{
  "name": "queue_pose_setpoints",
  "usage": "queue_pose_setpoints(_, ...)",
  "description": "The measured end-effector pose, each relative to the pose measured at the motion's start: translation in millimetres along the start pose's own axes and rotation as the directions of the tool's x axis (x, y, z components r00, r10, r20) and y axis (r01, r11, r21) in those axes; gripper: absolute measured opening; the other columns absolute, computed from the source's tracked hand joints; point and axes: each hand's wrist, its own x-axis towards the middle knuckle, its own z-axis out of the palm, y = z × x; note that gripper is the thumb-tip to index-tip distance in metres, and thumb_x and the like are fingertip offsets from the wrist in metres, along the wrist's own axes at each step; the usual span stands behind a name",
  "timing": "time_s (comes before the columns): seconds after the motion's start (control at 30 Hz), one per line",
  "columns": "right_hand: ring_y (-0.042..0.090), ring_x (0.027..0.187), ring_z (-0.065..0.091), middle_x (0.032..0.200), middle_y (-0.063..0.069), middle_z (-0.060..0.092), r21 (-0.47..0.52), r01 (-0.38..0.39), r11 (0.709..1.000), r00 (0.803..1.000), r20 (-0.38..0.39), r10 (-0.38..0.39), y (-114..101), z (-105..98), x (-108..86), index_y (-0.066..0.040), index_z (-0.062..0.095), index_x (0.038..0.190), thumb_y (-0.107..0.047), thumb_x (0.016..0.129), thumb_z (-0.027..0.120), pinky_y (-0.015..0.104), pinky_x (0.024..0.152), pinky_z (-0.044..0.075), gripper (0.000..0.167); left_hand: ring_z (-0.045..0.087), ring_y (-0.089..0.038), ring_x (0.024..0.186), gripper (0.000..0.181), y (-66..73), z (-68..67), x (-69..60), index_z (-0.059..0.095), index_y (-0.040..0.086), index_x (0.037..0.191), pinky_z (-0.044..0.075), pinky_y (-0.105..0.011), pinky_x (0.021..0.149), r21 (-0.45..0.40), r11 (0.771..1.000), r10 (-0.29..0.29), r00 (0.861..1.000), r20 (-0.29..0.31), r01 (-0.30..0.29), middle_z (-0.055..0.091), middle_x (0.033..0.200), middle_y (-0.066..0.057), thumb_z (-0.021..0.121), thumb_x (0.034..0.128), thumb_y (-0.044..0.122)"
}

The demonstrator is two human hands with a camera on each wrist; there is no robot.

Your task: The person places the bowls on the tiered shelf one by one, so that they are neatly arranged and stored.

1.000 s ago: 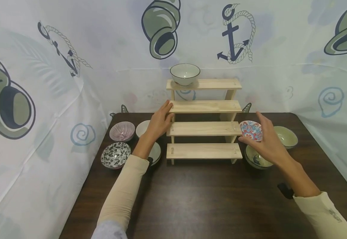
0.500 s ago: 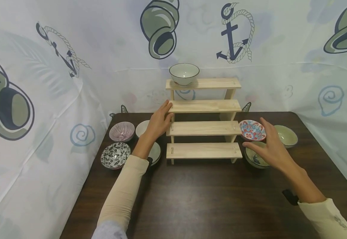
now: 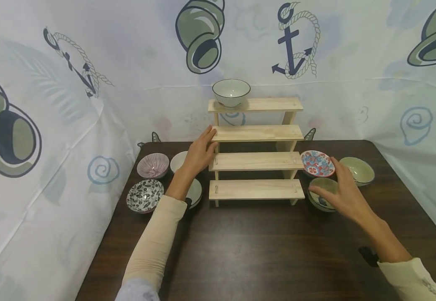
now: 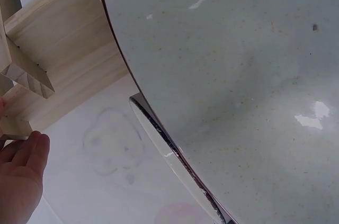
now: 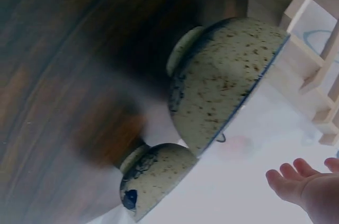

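Note:
A stepped wooden display shelf [image 3: 257, 161] stands on the dark table. At its left side my left hand [image 3: 199, 155] grips the end of the second board from the top, fingers above and thumb below. My right hand [image 3: 343, 192] hovers over a green bowl with a dark motif [image 3: 322, 184], thumb and fingers spread, holding nothing. Just beyond it sits a red and blue patterned bowl [image 3: 317, 163] close to the shelf. A pale green bowl [image 3: 358, 170] lies to the hand's right. On the top board rests a white bowl with a dark rim [image 3: 231, 93].
Left of the shelf are a purple striped bowl [image 3: 153, 165], a black and white floral bowl [image 3: 145, 195] and two white bowls [image 3: 194, 193], partly hidden by my left arm. A printed cloth [image 3: 158, 42] hangs behind and beside the table [image 3: 240, 251].
My right hand has drawn away from the red and blue bowl, which now sits fully visible, and has moved slightly right and nearer. The left hand stays on the shelf.

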Motion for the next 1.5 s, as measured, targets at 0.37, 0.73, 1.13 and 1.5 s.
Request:
queue_pose_setpoints(0.37, 0.060, 0.150, 0.018, 0.164, 0.037, 0.020, -0.028, 0.002, 1.000, 1.000, -0.022, -0.003, 18.5, 6.2, -11.6, -0.001, 0.007, 0.165, -0.042, 0.088, 0.081, 0.080, 0.112, 0.022, 0.115, 0.039, -0.036, 0.152, 0.055, 3.7, -0.6, 1.4, 0.041, 0.007, 0.159, 0.036, -0.052, 0.123, 0.023, 1.000, 0.004, 1.000, 0.003, -0.004, 0.029, 0.170, -0.012, 0.055, 0.1078, 0.023)
queue_pose_setpoints(0.73, 0.065, 0.145, 0.020, 0.159, 0.041, 0.025, -0.033, -0.013, 0.999, 1.000, -0.022, 0.013, 40.0, 19.6, -16.7, 0.004, 0.015, 0.163, -0.041, 0.084, 0.084, 0.082, 0.110, 0.021, 0.114, 0.037, -0.035, 0.153, 0.054, 1.1, -2.6, -0.1, 0.041, 0.010, 0.159, 0.034, -0.053, 0.124, 0.016, 1.000, -0.007, 1.000, 0.002, 0.007, 0.029, 0.171, -0.010, 0.054, 0.1083, 0.025)
queue_pose_setpoints(1.13, 0.068, 0.141, 0.022, 0.158, 0.044, 0.020, -0.103, -0.071, 0.992, 0.996, 0.037, 0.075, 47.0, 28.0, -16.4, 0.003, 0.013, 0.163, -0.050, 0.082, 0.083, 0.086, 0.101, 0.025, 0.120, 0.037, -0.035, 0.154, 0.055, -2.2, -2.7, -1.0, 0.041, 0.010, 0.159, 0.034, -0.052, 0.124, 0.014, 1.000, -0.013, 1.000, 0.006, 0.013, 0.028, 0.171, -0.009, 0.054, 0.1081, 0.025)
queue_pose_setpoints(1.5, 0.069, 0.142, 0.019, 0.157, 0.046, 0.016, -0.106, -0.117, 0.987, 0.984, 0.125, 0.130, 55.1, 31.0, -15.9, 0.004, 0.008, 0.163, -0.052, 0.080, 0.083, 0.083, 0.103, 0.028, 0.126, 0.035, -0.034, 0.154, 0.055, -1.1, -1.9, 0.2, 0.040, 0.010, 0.159, 0.033, -0.051, 0.125, 0.013, 1.000, 0.001, 1.000, 0.011, -0.001, 0.029, 0.170, -0.011, 0.054, 0.1079, 0.024)
